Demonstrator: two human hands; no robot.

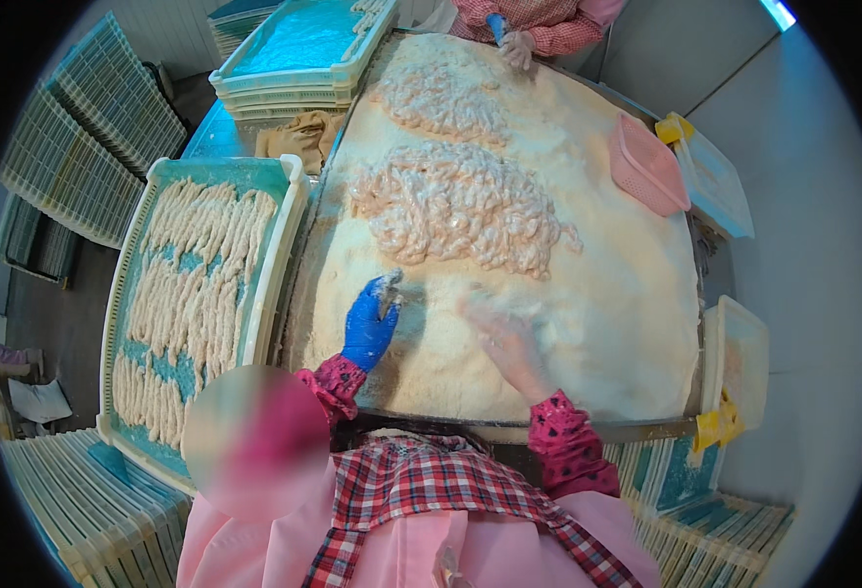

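My left hand (370,321), in a blue glove, is just above the pale crumb-like powder (588,363) near the front of the worktable. Its fingers are curled and their tips are coated with powder; what they hold, if anything, is too small to name. To its right my right hand (507,343), in a pale glove, reaches low over the powder, its fingers smeared by motion. Just beyond both hands lies a wet, glossy pile of pale pinkish meat strips (460,206). A second such pile (441,98) sits farther back.
Left of the table, a tray (297,211) holds rows of coated strips (196,265). Stacked trays (284,93) stand behind it. A pink basket (646,167) rests on the powder at right, by clear bins (715,181). Across the table is another person's gloved hand (517,49).
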